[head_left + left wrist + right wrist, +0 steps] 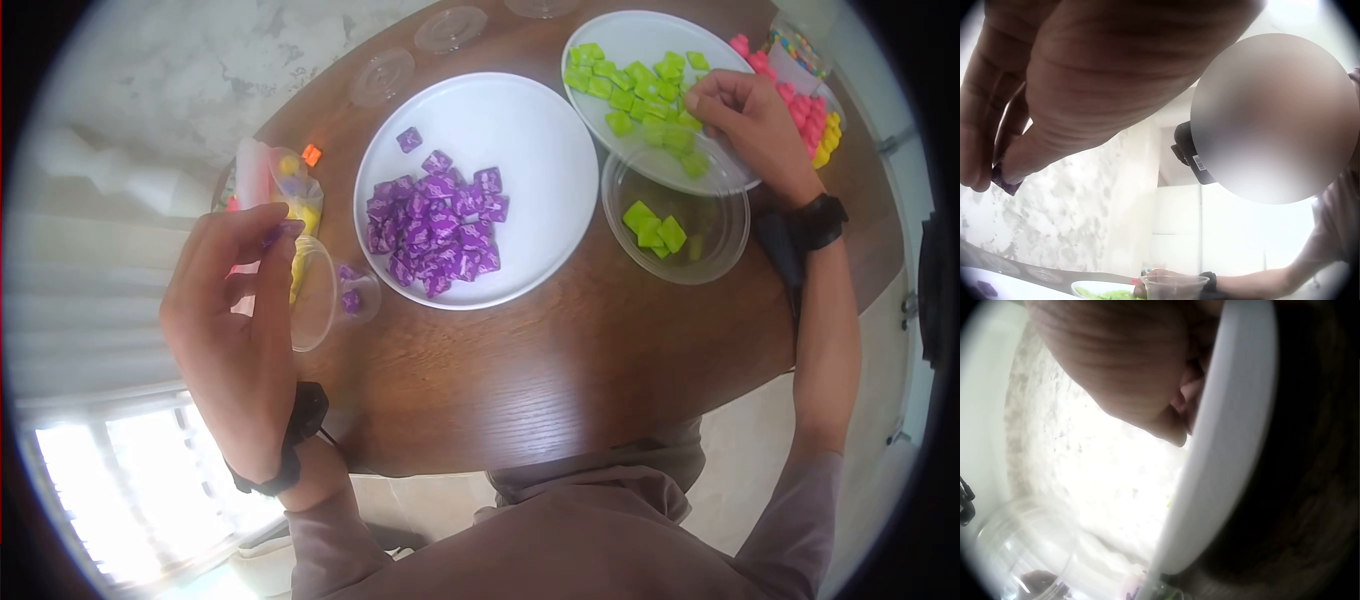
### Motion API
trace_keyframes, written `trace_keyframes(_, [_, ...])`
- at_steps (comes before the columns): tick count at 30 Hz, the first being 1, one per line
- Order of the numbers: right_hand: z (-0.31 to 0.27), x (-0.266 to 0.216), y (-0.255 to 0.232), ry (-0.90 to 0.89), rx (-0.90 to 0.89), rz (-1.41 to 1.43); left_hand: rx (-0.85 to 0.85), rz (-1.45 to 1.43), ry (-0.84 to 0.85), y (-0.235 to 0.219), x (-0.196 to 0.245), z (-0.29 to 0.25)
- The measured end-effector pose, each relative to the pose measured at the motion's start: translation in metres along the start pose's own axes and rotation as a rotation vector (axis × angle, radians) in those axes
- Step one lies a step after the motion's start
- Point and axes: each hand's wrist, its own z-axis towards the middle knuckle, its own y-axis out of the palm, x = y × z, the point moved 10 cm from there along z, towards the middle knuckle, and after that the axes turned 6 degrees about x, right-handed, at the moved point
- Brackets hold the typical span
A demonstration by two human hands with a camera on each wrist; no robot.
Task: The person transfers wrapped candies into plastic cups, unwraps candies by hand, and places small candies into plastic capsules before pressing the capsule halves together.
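Observation:
Between its thumb and fingertips my left hand pinches a small purple packet, which also shows in the left wrist view. Below that hand stands a clear plastic tub with a few purple packets inside. A heap of purple square packets with pale markings lies on a large white plate. My right hand has its fingertips among green square packets on a second white plate; I cannot tell whether it grips one. A clear round tub overlapping that plate holds several green packets.
Pink packets and yellow ones lie past my right hand. Clear lids line the table's far edge. A lone orange piece sits near a bag with yellow pieces. The wooden table has a curved edge.

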Motion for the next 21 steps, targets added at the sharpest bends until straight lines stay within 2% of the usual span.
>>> trace_keyframes(5, [0.000,0.003,0.003,0.029,-0.008,-0.017,0.065,0.009,-0.103,-0.016,-0.013,0.002])
trace_keyframes(7, [0.000,0.001,0.005,0.008,-0.008,-0.020,0.106,0.014,-0.198,-0.020,-0.020,0.001])
trace_keyframes(14, [-0.005,0.005,-0.003,0.162,0.042,-0.001,0.116,0.060,-0.160,-0.018,-0.024,0.012])
trace_keyframes(19, [-0.003,0.008,-0.004,0.179,0.055,0.009,0.181,0.018,-0.352,-0.016,-0.038,0.014])
trace_keyframes(21, [-0.005,0.009,-0.004,0.182,0.059,0.013,0.163,0.036,-0.302,-0.015,-0.040,0.014])
